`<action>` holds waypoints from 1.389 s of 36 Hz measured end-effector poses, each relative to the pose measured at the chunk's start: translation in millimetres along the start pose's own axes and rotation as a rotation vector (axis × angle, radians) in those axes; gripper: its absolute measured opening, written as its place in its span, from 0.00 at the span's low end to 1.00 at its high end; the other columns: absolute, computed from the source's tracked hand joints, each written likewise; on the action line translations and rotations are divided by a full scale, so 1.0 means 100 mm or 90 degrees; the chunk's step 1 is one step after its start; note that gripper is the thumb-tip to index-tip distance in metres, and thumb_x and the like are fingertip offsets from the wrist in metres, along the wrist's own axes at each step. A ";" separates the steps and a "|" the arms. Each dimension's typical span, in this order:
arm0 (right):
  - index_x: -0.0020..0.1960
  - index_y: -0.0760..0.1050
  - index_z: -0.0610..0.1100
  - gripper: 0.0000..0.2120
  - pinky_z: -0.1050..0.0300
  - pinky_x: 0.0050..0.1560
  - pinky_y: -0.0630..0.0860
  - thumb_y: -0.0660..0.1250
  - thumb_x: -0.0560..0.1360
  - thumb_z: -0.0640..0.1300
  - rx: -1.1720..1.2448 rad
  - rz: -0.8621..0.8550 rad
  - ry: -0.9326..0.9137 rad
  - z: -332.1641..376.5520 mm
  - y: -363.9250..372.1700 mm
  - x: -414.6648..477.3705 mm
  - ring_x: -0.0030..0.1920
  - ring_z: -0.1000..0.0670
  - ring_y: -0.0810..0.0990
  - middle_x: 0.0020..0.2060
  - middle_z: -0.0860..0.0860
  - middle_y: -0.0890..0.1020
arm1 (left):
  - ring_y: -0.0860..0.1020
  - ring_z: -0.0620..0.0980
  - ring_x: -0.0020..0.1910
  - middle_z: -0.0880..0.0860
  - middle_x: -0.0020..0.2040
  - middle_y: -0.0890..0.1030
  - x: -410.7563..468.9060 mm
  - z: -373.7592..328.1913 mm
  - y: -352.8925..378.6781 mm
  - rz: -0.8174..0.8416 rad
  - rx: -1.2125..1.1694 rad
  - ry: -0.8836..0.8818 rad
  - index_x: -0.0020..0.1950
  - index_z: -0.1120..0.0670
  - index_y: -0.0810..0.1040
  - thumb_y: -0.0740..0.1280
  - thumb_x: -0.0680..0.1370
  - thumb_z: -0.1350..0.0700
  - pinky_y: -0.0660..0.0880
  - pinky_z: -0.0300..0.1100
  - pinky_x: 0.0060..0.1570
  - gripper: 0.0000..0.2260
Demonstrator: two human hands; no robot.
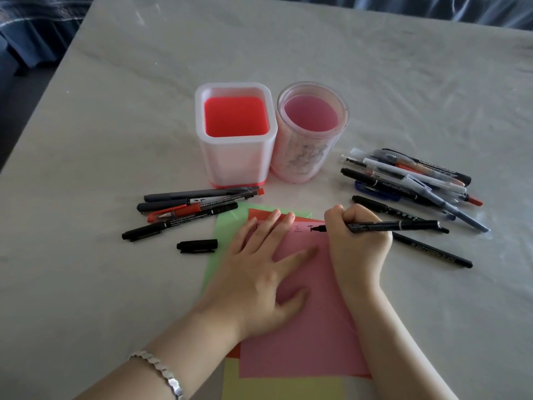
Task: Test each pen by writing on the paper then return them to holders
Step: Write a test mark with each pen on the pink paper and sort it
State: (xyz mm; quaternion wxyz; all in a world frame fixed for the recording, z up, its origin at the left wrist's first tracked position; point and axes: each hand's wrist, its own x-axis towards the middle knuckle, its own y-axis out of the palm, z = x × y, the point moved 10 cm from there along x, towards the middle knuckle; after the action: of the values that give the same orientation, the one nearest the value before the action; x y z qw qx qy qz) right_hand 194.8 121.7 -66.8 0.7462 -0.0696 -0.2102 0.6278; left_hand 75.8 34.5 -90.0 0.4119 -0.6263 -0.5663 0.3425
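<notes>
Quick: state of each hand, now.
Left hand: open, fingers spread flat on the pink paper.
Right hand: closed round the black pen, tip at the pink paper.

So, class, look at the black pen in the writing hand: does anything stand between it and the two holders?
Nothing visible does. The right hand holds the black pen in front of the round holder and square holder, both open-topped. Loose pens lie flat at the square one's foot.
</notes>
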 end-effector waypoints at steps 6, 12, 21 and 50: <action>0.25 0.62 0.37 0.16 0.67 0.27 0.60 0.64 0.67 0.41 -0.012 0.017 -0.003 -0.01 0.04 0.00 0.25 0.56 0.61 0.22 0.50 0.65 | 0.59 0.54 0.73 0.56 0.72 0.66 0.00 0.00 0.00 0.000 0.003 0.000 0.66 0.41 0.72 0.59 0.71 0.39 0.53 0.52 0.70 0.23; 0.25 0.61 0.35 0.16 0.66 0.27 0.59 0.63 0.66 0.40 -0.012 0.013 0.001 -0.01 0.02 0.00 0.25 0.56 0.60 0.22 0.50 0.63 | 0.60 0.54 0.73 0.56 0.72 0.66 0.00 0.00 0.00 -0.001 0.000 0.002 0.65 0.41 0.73 0.59 0.71 0.39 0.54 0.52 0.69 0.22; 0.24 0.59 0.40 0.17 0.66 0.27 0.59 0.63 0.66 0.40 -0.008 0.038 -0.006 0.00 0.07 -0.01 0.24 0.56 0.60 0.22 0.50 0.63 | 0.60 0.54 0.73 0.56 0.72 0.66 0.00 0.00 0.00 -0.002 0.008 0.001 0.65 0.41 0.72 0.59 0.71 0.39 0.54 0.52 0.69 0.23; 0.30 0.70 0.43 0.14 0.69 0.24 0.62 0.69 0.72 0.42 0.083 0.111 0.158 -0.07 -0.23 -0.21 0.21 0.59 0.65 0.18 0.55 0.71 | 0.69 0.54 0.60 0.60 0.63 0.75 -0.13 0.10 -0.36 -0.170 -0.056 0.007 0.61 0.57 0.73 0.58 0.73 0.57 0.62 0.45 0.62 0.17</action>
State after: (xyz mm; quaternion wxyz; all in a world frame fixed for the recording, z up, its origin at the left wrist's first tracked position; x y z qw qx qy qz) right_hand 215.8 98.3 -69.5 0.7119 -0.1165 -0.0684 0.6892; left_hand 50.4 23.6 -62.4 0.4291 -0.5647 -0.6567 0.2562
